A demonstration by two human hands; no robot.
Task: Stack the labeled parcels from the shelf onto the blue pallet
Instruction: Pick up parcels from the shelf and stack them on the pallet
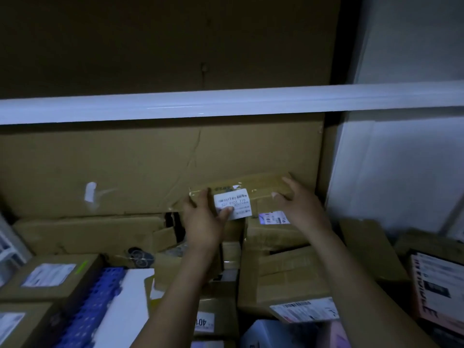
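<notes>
Plainly the small parcel (261, 188) was a light thing, stiff cardboard under glossy tape, and probably slick where the tape ran. It sat in front of the big cardboard sheet (113, 167), below the white shelf beam (226, 104); whether it rested on the heap of boxes (283, 277) beneath could not be told. The left hand (203, 219) gripped its left end, thumb pressed on the white label (232, 203), and the right hand (298, 204) curled round the right end. Holds at the ends suited it. Room was tight: boxes crowded below, and the blue pallet (93, 297) lay low to the left, partly covered
</notes>
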